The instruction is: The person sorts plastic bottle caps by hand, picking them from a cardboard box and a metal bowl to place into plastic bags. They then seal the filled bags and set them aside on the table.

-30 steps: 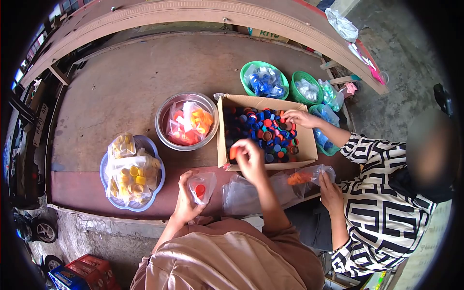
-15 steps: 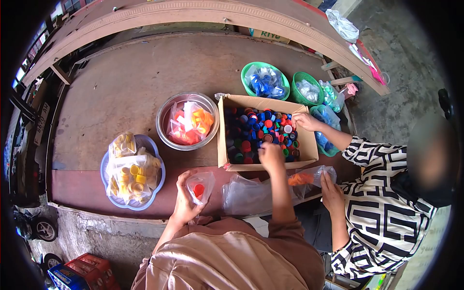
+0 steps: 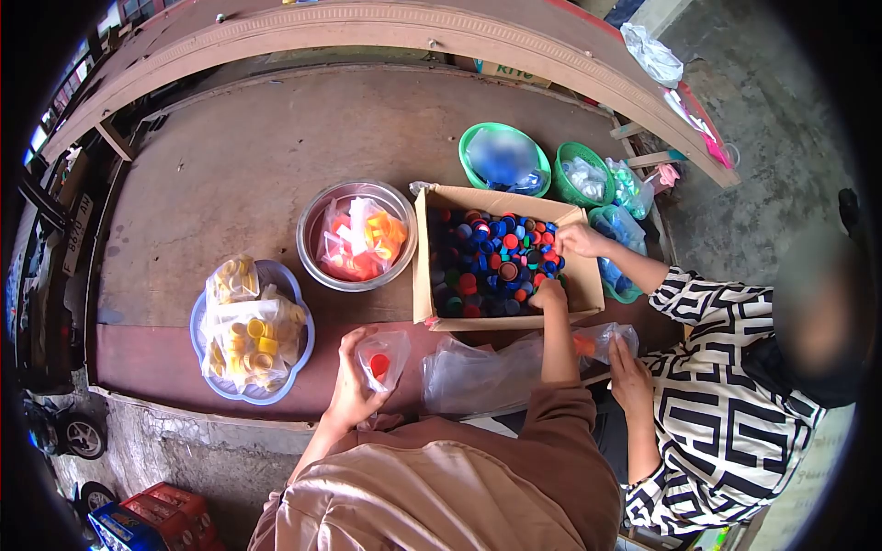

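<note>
My left hand point(image 3: 356, 381) is closed on a clear plastic bag point(image 3: 391, 352), with a red bottle cap point(image 3: 378, 365) inside it. Over the front right part of a cardboard box point(image 3: 459, 324), my right hand point(image 3: 549, 296) reaches down among loose bottle caps point(image 3: 496, 257), mostly blue and red. Its fingers are bent together, and whatever they pinch is hidden. Flat clear bags point(image 3: 482, 372) lie on the table between my arms.
Beside me, a co-worker's hand point(image 3: 583, 241) reaches into the box; the other holds a bag point(image 3: 602, 342) with orange caps. Bagged caps fill a metal bowl point(image 3: 308, 250), a lavender basin point(image 3: 307, 354) and green baskets point(image 3: 466, 163). A raised wooden ledge point(image 3: 367, 35) spans the back.
My right hand has moved rightward and lower into the caps. The co-worker's orange caps are less visible in their bag. My left hand stays almost still with its bag.
</note>
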{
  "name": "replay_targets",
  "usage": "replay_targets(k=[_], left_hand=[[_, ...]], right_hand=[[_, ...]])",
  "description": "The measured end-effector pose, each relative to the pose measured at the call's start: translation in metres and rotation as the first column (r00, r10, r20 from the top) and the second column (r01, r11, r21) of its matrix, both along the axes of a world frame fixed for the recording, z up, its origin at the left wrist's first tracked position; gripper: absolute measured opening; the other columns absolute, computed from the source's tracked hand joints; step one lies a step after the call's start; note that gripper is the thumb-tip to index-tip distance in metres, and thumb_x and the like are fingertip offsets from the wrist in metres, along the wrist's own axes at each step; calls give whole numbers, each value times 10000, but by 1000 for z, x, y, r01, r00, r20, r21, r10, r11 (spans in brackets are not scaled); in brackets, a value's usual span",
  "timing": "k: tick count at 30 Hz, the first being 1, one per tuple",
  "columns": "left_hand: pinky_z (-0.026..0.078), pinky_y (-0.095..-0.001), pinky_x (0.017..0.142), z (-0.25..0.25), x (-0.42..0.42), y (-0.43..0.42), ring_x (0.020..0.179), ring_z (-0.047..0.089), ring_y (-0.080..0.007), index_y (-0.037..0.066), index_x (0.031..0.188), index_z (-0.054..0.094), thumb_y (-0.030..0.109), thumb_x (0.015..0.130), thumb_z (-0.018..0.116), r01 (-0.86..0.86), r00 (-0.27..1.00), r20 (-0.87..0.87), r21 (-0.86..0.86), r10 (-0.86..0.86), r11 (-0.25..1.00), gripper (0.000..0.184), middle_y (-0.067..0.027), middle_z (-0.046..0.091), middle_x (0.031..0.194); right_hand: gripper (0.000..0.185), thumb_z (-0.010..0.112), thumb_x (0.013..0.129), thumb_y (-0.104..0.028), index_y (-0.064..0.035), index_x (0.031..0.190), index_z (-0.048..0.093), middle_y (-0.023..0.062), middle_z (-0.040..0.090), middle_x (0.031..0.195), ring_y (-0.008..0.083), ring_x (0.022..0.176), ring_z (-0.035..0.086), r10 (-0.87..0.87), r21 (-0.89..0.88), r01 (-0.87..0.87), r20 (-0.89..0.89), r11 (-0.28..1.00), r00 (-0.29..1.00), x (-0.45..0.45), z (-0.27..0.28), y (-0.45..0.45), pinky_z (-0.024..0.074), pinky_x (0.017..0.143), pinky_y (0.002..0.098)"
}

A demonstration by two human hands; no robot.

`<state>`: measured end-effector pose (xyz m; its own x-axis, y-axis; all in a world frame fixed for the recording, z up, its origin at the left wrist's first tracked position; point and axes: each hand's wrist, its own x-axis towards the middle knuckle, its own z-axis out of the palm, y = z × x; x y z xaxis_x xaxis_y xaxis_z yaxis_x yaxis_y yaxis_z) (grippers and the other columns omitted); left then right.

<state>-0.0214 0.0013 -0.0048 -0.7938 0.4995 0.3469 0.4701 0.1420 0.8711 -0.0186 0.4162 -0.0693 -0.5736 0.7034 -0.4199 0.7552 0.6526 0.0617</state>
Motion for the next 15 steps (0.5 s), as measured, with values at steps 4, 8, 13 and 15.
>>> replay_targets(k=[4,8,13,15], left_hand=[[366,-425,945,-6,0,-2,1126,412,-369,9,1275,220,28,597,723,0,1000,26,7,-1,1000,844,-222,380,1210],[365,-426,945,-8,-1,3,1124,411,-372,8,1274,220,34,597,728,5,1000,26,-4,-5,1000,847,-221,378,1209],[366,-435,942,-5,1,7,1128,411,-370,10,1271,221,42,600,729,23,999,22,28,-24,999,843,-219,376,1216],[367,-438,940,-10,1,7,1127,413,-369,8,1269,221,43,603,725,33,999,30,71,-35,997,836,-220,375,1219]], right_hand=[[308,754,665,-178,-33,882,591,132,645,939,252,814,639,117,-123,-245,-622,962,774,18,14,-21,513,679,350],[206,726,708,-79,-70,834,563,54,629,800,117,697,604,-171,-281,-640,-958,715,229,16,116,-158,468,643,241],[304,743,699,-229,-59,900,592,94,621,890,237,877,597,243,-63,-887,-951,458,193,26,141,-224,452,790,344],[312,731,709,-261,-54,902,599,110,613,919,270,904,583,237,12,-876,-964,481,117,18,137,-221,438,820,372]])
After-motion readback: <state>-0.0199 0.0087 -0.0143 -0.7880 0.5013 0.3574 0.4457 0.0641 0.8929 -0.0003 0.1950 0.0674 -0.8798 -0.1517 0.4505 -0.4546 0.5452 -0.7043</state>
